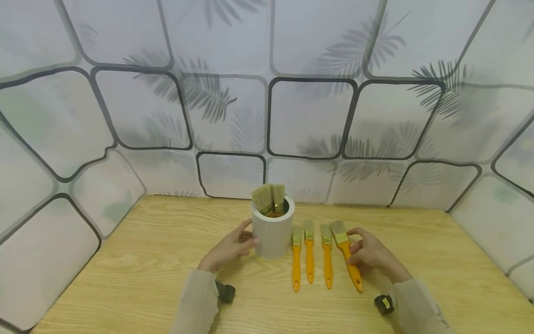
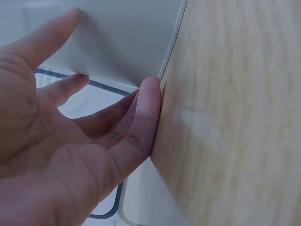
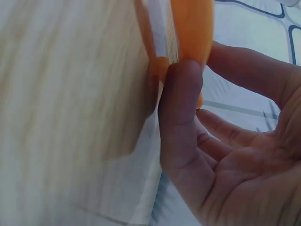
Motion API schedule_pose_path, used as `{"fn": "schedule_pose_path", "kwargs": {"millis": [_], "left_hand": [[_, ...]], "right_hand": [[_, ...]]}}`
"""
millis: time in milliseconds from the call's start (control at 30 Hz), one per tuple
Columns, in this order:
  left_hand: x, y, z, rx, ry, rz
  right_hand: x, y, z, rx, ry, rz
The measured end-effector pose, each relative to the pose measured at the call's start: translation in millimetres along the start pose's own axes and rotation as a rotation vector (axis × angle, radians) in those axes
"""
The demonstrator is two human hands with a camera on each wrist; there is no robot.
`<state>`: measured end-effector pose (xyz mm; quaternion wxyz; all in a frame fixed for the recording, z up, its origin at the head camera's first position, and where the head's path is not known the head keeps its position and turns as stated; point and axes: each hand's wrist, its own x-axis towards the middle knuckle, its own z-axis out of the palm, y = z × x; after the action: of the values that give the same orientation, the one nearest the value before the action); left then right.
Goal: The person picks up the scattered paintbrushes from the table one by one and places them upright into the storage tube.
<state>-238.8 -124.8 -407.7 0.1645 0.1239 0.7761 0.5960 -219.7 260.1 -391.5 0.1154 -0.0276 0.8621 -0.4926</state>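
Note:
A light grey cylindrical container (image 1: 272, 236) stands upright on the table, with paintbrushes (image 1: 263, 199) in it, bristles up. My left hand (image 1: 228, 250) is at its left side; in the left wrist view the thumb and a finger touch the container wall (image 2: 127, 37), and other fingers rest low by the tabletop. To the right of the container lie several paintbrushes (image 1: 296, 264) with orange handles, bristles pointing away from me. My right hand (image 1: 371, 255) pinches the rightmost, wider paintbrush (image 1: 345, 248) at its handle. Close up, that orange handle (image 3: 193, 28) sits between thumb and fingers.
The light wooden table (image 1: 146, 269) ends at a pale wall (image 1: 233, 176) with dark outlined blocks and leaf patterns, close behind the container. Side walls close in at left and right. Dark wrist cameras (image 1: 225, 293) are strapped to both wrists.

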Motion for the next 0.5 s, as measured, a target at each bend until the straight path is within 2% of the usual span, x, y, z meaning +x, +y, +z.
{"fn": "schedule_pose_path", "kwargs": {"millis": [300,500], "left_hand": [[-1.4,1.2,0.6,-0.007,-0.008,0.005],[-1.3,0.6,0.3,-0.001,-0.021,0.018]], "right_hand": [[-1.7,0.1,-1.7,0.033,-0.012,-0.023],[-3.2,0.7,-2.8,0.055,0.013,-0.083]]}}
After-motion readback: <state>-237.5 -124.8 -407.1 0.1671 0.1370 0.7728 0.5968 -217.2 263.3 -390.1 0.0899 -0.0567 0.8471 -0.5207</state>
